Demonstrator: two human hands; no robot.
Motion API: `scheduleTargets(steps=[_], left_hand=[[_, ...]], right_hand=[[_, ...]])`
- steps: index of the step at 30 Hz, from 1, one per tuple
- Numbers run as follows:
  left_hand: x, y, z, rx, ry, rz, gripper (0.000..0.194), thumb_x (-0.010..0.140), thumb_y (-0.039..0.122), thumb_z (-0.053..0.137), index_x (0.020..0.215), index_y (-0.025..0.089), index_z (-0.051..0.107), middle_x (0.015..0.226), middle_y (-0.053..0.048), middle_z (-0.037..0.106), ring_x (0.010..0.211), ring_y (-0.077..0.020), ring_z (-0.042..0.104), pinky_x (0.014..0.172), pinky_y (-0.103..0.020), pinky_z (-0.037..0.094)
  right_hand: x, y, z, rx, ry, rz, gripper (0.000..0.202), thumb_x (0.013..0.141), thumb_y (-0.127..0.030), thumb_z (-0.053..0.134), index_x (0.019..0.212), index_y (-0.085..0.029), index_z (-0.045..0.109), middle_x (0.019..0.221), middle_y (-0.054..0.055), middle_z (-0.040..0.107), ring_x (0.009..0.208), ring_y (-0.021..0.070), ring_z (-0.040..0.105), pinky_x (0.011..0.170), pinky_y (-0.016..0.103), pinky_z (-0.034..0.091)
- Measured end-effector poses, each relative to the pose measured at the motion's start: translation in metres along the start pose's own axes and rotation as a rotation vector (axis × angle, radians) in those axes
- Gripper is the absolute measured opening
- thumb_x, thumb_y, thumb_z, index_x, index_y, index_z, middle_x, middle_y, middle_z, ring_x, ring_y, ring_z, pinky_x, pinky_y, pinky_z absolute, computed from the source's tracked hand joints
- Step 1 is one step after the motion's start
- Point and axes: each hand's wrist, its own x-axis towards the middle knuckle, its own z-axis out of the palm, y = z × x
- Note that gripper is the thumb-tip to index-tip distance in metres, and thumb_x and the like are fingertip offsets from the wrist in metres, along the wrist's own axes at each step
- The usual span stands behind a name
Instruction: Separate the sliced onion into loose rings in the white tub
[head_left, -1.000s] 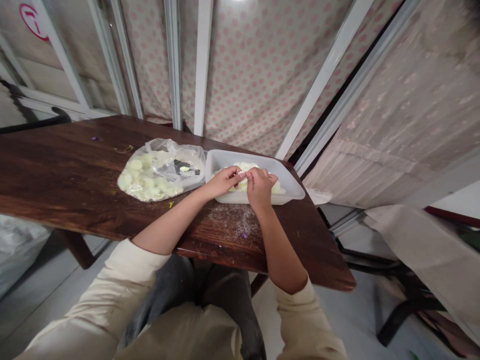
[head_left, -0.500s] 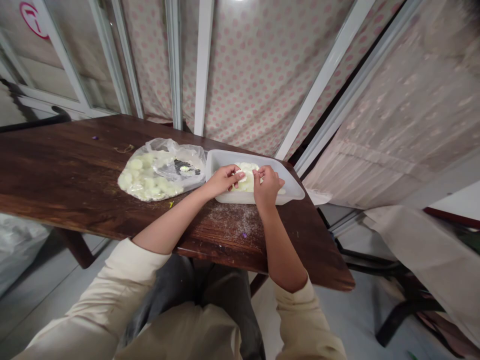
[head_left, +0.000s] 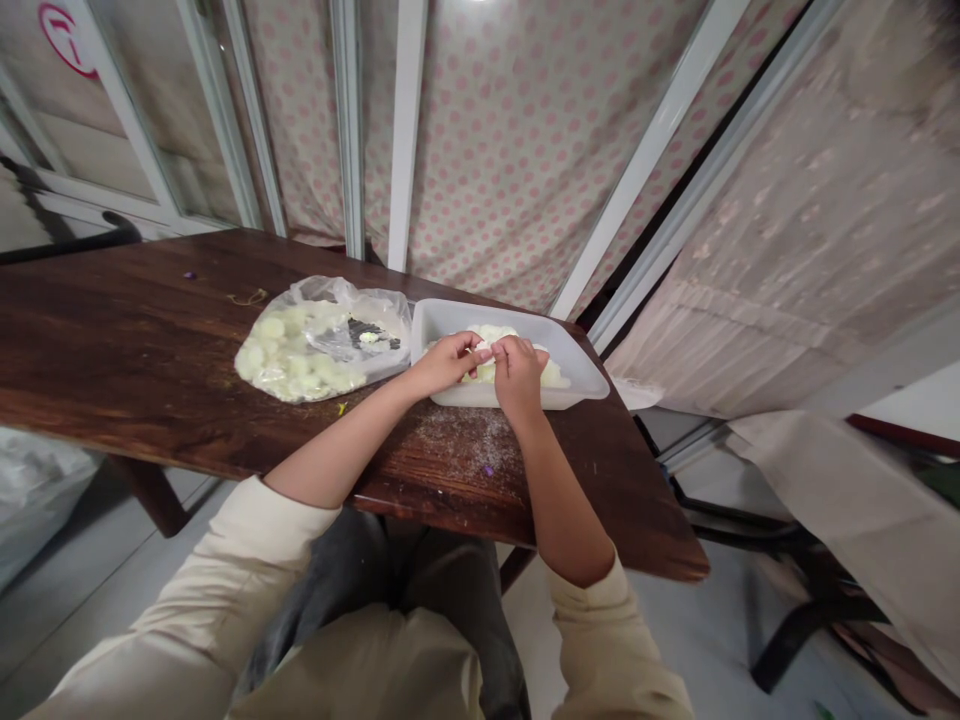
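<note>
A white plastic tub [head_left: 589, 378] stands on the dark wooden table, with a heap of pale yellow-white pieces [head_left: 553, 374] inside. Over it, my left hand [head_left: 447, 362] has its thumb and fingers pinched together. My right hand [head_left: 519, 370] meets it fingertip to fingertip, its fingers closed too. Whatever lies between the fingertips is too small and hidden to make out. Left of the tub, touching or nearly touching it, lies a clear plastic bag [head_left: 300, 350] of pale round pieces.
The wooden table [head_left: 135, 350] has white grains scattered in front of the tub and a small purple bit. A dotted curtain [head_left: 517, 150] hangs behind white bars. Draped cloth [head_left: 847, 500] and black metal legs are at the right.
My right hand has moved left, bringing its fingertips against those of my left hand. More of the pale heap shows on the tub's right side. My left hand has hardly moved.
</note>
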Motion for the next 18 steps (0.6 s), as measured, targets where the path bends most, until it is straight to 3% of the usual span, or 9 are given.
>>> scheduleTargets(steps=[4,12,18], left_hand=[[0.0005,-0.0004,0.0004,0.027,0.021,-0.022,0.027,0.080,0.041,0.050,0.075,0.015,0.047,0.054,0.004,0.048,0.045,-0.0041,0.038,0.045,-0.017,0.030],[0.0022,-0.0026,0.0009,0.070,0.094,-0.036,0.028,0.081,0.042,0.048,0.072,0.015,0.045,0.054,0.003,0.049,0.046,-0.0055,0.042,0.046,-0.018,0.032],[0.0014,-0.0049,-0.0017,0.012,0.018,0.063,0.028,0.081,0.042,0.047,0.075,0.015,0.046,0.055,0.003,0.048,0.048,-0.0056,0.043,0.049,-0.018,0.034]], right_hand=[[-0.0014,-0.0021,-0.0014,-0.133,0.055,-0.012,0.030,0.090,-0.037,0.033,0.074,-0.020,0.052,0.075,0.003,0.057,0.077,0.0183,0.046,0.076,0.034,0.024],[-0.0020,-0.0042,-0.0033,-0.123,0.078,-0.016,0.029,0.090,-0.038,0.036,0.076,-0.021,0.054,0.080,0.004,0.057,0.083,0.0195,0.045,0.078,0.035,0.024],[0.0001,-0.0028,-0.0023,0.115,0.064,-0.033,0.024,0.089,-0.036,0.037,0.077,-0.020,0.050,0.080,0.002,0.055,0.082,0.0173,0.045,0.078,0.033,0.029]])
